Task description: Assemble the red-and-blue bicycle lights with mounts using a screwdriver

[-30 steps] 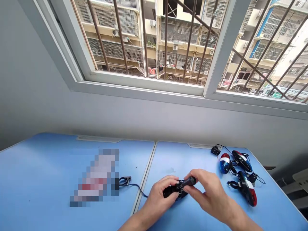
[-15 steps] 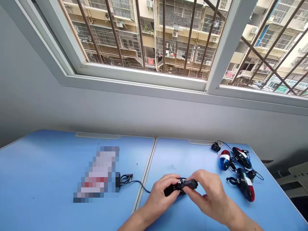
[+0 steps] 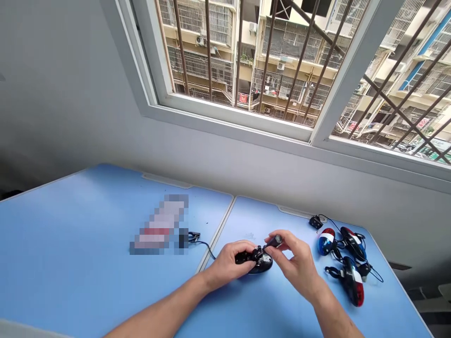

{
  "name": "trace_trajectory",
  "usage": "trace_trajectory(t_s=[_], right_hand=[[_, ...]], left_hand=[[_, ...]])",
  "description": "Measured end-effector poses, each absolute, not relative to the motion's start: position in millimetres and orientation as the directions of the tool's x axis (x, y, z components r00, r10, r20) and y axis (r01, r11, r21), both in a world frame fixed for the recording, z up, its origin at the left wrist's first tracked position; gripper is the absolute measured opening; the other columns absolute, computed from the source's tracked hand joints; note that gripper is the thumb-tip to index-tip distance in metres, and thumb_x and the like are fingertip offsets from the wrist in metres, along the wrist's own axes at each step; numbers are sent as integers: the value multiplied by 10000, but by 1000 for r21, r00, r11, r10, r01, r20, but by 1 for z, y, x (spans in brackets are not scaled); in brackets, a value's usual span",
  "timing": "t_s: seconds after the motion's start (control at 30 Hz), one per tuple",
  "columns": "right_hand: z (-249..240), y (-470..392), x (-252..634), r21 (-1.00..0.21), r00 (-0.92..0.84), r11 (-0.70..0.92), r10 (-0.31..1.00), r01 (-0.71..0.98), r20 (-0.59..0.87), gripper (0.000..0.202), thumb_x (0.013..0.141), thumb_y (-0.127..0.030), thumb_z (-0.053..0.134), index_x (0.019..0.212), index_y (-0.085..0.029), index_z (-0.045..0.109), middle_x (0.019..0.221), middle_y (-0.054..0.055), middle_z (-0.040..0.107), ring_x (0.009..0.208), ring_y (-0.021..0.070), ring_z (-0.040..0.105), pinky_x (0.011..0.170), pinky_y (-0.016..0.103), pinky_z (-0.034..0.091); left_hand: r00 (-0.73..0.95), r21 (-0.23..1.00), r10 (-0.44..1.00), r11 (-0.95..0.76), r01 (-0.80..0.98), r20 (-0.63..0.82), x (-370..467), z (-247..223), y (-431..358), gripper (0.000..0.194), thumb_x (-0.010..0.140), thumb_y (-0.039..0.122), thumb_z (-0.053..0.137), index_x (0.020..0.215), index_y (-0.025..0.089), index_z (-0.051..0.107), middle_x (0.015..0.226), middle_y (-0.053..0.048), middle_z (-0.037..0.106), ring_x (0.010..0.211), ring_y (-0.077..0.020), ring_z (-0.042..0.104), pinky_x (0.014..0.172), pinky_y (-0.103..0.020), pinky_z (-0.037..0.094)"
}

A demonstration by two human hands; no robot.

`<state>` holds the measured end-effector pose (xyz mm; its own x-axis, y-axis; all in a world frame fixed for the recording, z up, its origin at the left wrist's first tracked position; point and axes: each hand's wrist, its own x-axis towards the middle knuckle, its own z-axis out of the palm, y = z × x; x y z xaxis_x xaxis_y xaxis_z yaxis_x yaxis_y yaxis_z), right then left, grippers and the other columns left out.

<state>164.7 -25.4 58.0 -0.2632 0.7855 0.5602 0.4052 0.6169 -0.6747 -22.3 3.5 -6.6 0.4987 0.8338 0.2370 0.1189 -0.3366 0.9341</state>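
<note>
A black oval bicycle-light unit [image 3: 263, 264] with a bracket lies near the middle of the blue table. My left hand [image 3: 232, 260] grips its left part, fingers behind and thumb in front. My right hand [image 3: 294, 260] pinches a short screwdriver with a dark handle [image 3: 276, 241], which slants down toward the bracket. The screwdriver's tip is too small to make out against the bracket. From the unit's left side a black cable [image 3: 207, 245] runs to a clip [image 3: 194, 236] beside a pixelated dark block.
Three red, white and blue lights with black brackets and cables [image 3: 354, 281] lie at the right of the blue table [image 3: 88, 234]. A small black box [image 3: 315, 222] sits behind them. A pixelated flat item [image 3: 158, 227] lies left of the table seam. A barred window is above.
The camera view has shifted and tilted. The screwdriver's handle now points more upward, and more of the black unit shows beneath my hands. Both hands keep their hold.
</note>
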Motion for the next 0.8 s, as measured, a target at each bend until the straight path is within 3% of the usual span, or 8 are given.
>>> trace_trajectory(t_s=[0.2, 0.33, 0.4, 0.53, 0.7, 0.8], right_hand=[[59, -32, 171, -594, -380, 684, 730, 424, 569, 398, 890, -150, 509, 1273, -246, 455, 1003, 67, 672, 804, 147, 655, 636, 245, 577], [64, -34, 175, -499, -455, 752, 659, 431, 599, 467, 907, -112, 460, 1343, -267, 404, 1110, 81, 654, 968, 174, 627, 754, 303, 556], [66, -35, 174, -495, -461, 761, 649, 419, 606, 457, 911, -113, 458, 1338, -269, 415, 1101, 78, 661, 959, 171, 628, 762, 307, 548], [70, -35, 165, -488, -447, 763, 644, 423, 621, 354, 920, -165, 476, 1264, -252, 485, 996, 62, 698, 839, 153, 651, 721, 283, 542], [68, -39, 150, -424, -388, 750, 638, 507, 665, 97, 900, -217, 524, 968, -207, 592, 780, 33, 685, 676, 135, 614, 637, 250, 513], [65, -44, 145, -484, -310, 711, 677, 510, 667, 60, 873, -247, 552, 873, -208, 598, 749, 23, 674, 649, 134, 608, 607, 248, 517]], left_hand=[[502, 928, 830, -351, 129, 244, -20, -5, 4, 177, 673, 104, 561, 804, 168, 660, 896, -37, 687, 848, -194, 623, 792, -280, 471], [525, 923, 817, -359, 139, 238, -21, -5, 5, 162, 698, 123, 542, 813, 166, 648, 912, -49, 681, 858, -196, 617, 794, -280, 469], [536, 920, 809, -366, 141, 240, -21, -5, 5, 164, 688, 128, 553, 818, 170, 642, 949, -53, 675, 900, -206, 606, 824, -288, 457], [561, 914, 794, -377, 152, 235, -22, -5, 3, 179, 646, 134, 593, 814, 182, 634, 1004, -47, 658, 937, -220, 576, 840, -295, 442], [570, 908, 795, -374, 190, 208, -22, -5, 2, 134, 698, 159, 566, 814, 191, 625, 901, -13, 649, 835, -185, 571, 757, -259, 447], [570, 902, 799, -372, 219, 191, -23, -6, 2, 143, 710, 184, 576, 844, 190, 625, 845, 2, 632, 785, -170, 564, 709, -241, 448]])
